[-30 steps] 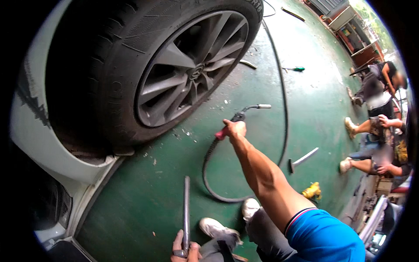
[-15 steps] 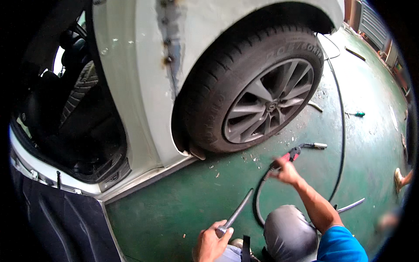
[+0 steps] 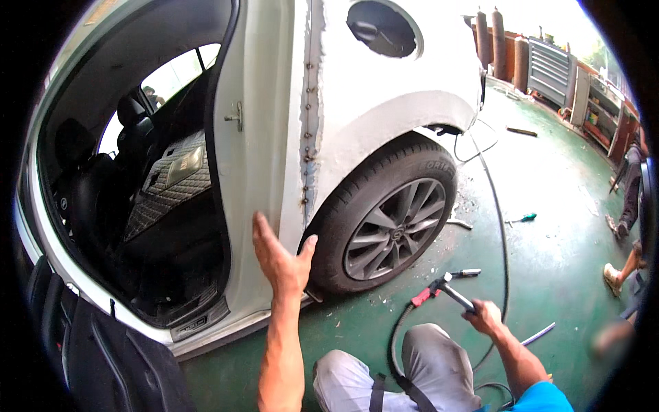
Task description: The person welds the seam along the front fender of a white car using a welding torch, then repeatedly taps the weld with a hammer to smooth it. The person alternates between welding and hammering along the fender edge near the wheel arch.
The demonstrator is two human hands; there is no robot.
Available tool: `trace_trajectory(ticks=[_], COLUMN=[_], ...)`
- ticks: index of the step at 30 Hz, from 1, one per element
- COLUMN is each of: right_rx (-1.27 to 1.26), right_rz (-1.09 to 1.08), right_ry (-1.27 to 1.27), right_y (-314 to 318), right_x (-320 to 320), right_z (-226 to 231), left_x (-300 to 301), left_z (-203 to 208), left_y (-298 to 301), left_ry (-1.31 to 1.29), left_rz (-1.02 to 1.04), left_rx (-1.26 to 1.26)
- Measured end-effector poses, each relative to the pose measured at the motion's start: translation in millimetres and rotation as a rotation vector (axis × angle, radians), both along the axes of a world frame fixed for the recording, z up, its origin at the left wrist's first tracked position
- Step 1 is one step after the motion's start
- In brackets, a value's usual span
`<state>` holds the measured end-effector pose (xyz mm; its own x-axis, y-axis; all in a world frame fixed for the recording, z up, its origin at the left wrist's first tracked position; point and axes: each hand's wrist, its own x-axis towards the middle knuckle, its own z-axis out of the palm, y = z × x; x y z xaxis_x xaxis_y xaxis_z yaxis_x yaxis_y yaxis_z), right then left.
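I see the white car [image 3: 264, 137] beside the left hand [image 3: 285, 268], the silver-grey hammer [image 3: 458, 296] in the right hand [image 3: 484, 317], and green floor [image 3: 549, 264] below.

Hammer [image 3: 458, 296], metal, slanted: head up-left, handle end in right hand [image 3: 486, 317]. Car body panel [image 3: 367, 93], white, upright; grey strip [image 3: 311, 117] runs down it, ragged-edged, dotted with dark, brownish spots.
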<state>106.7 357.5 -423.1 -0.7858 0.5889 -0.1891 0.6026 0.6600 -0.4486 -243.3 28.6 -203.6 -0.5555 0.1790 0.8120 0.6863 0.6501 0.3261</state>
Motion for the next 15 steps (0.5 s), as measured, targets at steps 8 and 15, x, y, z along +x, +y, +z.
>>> trace_trajectory(ticks=[8,15], right_rx=[-0.431,-0.447], right_rz=[-0.640,-0.544], right_ry=[-0.351,-0.567], right_y=[-47,-46], right_x=[165,171], right_z=[-126,-230], left_x=[-40,-36], left_z=[-19,-15], left_y=[5,11], left_ry=[0.320,0.296], left_rz=[0.058,0.037], left_rx=[-0.062,-0.042])
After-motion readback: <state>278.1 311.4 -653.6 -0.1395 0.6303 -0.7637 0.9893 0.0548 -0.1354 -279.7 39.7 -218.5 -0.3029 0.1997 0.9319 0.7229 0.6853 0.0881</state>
